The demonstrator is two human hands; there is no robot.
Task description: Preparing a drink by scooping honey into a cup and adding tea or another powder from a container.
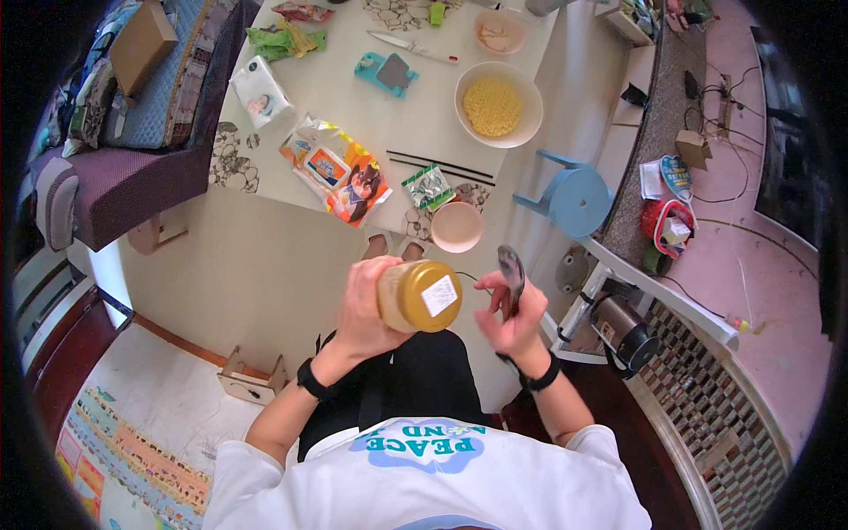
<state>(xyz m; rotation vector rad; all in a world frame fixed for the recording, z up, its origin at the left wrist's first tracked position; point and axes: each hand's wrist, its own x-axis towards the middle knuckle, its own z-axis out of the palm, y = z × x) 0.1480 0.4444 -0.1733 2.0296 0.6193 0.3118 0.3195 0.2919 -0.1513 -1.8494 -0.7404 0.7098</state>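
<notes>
A jar with a gold lid [424,291] is gripped in my left hand [370,308], lid facing the camera and bearing a white label with print. It hangs over my lap, short of the table. My right hand [520,318] holds a metal spoon [511,268] with its bowl upward; the handle is largely hidden in my fingers. Beyond the hands, a small pale pink bowl [457,227] sits at the table's near corner. Close to it are a green-and-white sachet [428,187] and a pair of black chopsticks [440,167].
On the table [324,86], a white bowl [530,99] holds a dry noodle block [492,107]. Nearby lie a knife [414,46], a teal slicer [387,73], an orange wet-wipes pack [336,171] and a tissue pack [260,93]. A blue stool [580,201] stands right of the table.
</notes>
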